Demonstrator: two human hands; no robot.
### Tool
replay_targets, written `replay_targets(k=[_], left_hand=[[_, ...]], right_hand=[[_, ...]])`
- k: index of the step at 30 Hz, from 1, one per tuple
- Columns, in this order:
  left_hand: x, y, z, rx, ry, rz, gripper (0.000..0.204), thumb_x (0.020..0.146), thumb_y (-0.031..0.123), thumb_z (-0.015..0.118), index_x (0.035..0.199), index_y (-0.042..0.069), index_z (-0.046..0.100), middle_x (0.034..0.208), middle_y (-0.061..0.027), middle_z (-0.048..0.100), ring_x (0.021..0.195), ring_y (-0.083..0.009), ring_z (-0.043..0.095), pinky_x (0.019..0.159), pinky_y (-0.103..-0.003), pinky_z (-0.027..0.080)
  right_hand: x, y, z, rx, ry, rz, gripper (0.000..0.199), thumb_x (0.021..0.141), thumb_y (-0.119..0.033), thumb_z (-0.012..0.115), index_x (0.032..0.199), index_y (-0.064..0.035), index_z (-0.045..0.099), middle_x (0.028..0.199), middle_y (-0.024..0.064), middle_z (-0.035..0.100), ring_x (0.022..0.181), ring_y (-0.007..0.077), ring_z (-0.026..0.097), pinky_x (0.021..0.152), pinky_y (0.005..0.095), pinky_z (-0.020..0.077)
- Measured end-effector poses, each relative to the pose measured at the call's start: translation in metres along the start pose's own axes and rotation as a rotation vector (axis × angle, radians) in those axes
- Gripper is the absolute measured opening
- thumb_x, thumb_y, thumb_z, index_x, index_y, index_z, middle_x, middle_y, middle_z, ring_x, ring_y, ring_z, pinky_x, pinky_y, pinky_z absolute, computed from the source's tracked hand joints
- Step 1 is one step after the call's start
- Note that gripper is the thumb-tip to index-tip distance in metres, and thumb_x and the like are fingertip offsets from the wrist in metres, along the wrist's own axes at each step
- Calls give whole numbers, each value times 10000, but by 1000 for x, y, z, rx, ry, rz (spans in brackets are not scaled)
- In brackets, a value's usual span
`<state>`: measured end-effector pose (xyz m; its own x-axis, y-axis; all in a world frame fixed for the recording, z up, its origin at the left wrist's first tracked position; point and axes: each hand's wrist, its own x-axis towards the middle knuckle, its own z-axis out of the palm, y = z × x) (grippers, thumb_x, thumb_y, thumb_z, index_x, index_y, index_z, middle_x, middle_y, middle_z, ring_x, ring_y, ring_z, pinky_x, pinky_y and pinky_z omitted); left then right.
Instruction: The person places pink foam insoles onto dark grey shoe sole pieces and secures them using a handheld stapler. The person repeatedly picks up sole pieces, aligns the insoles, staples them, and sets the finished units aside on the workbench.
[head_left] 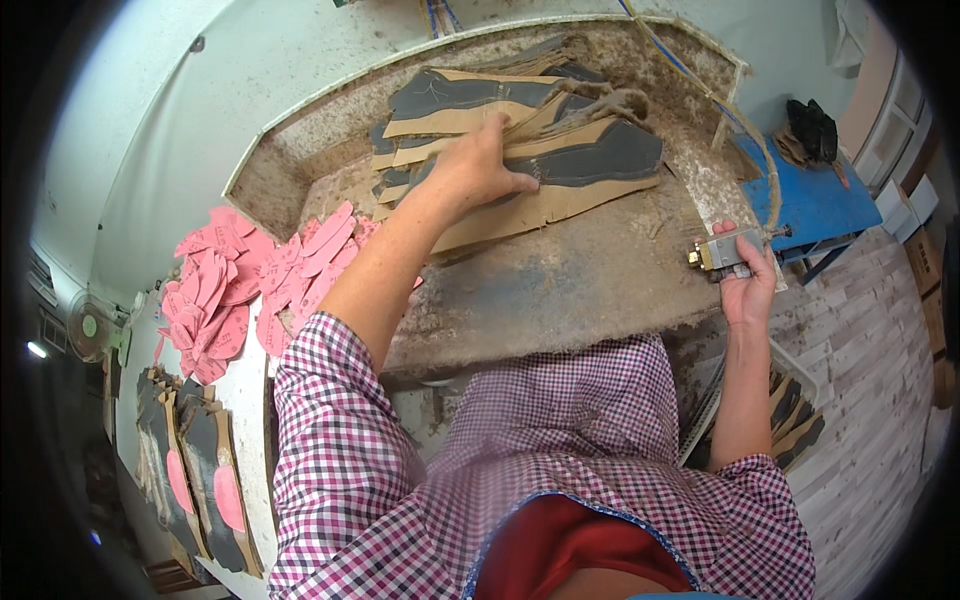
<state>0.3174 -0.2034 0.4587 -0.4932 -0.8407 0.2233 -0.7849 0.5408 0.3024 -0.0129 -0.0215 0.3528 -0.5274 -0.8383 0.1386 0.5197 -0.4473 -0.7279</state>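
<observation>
My left hand (475,168) rests on a pile of tan and dark grey shoe-part pieces (590,155) on the worktable. Its thumb is spread away from the fingers, and the fingertips lie partly out of sight against the pieces. In my right hand (750,285) is a small metal spray gun (720,252) with a brass-coloured nozzle pointing left, held over the table's right edge. A yellowish hose (772,180) runs up from it. More layered pieces (560,65) lie behind, against the back wall of the table.
Pink cut pieces (215,290) are heaped left of the stained worktable (540,290), which has a raised rim (290,150). More grey and tan pieces (205,450) stand lower left. A blue table (830,195) with a dark bundle (810,130) is at right. A basket of pieces (795,420) sits below.
</observation>
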Motion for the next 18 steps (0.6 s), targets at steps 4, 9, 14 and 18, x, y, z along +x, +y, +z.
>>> replay_targets(k=[4,9,14,18], left_hand=[[-16,-4,-1,286,5,46,735,705,536,782,1158,2,557,1132,-243,631,1066,-391,616,922,-440,491],[-48,42,3,374,74,341,413,735,327,765,981,31,617,872,-172,665,840,-342,659,788,-440,515],[-86,67,27,374,204,464,280,713,192,756,906,55,605,847,-150,654,817,-326,652,771,-435,510],[-20,45,-34,84,-233,-62,517,701,389,782,1005,-22,705,1012,-214,695,983,-344,669,874,-414,532]], right_hand=[[0,1,-1,-11,-10,-5,271,907,-14,565,1164,24,488,1134,205,621,1138,341,599,961,616,508],[0,3,-1,12,17,-36,309,880,-6,588,1172,39,500,1089,196,636,1073,320,627,905,570,548],[2,3,-4,-19,73,-46,314,907,-17,568,1200,48,479,1139,202,622,1119,333,608,971,556,516],[6,-2,-5,-15,28,-33,313,908,-19,565,1201,47,477,1142,201,621,1111,330,613,966,551,521]])
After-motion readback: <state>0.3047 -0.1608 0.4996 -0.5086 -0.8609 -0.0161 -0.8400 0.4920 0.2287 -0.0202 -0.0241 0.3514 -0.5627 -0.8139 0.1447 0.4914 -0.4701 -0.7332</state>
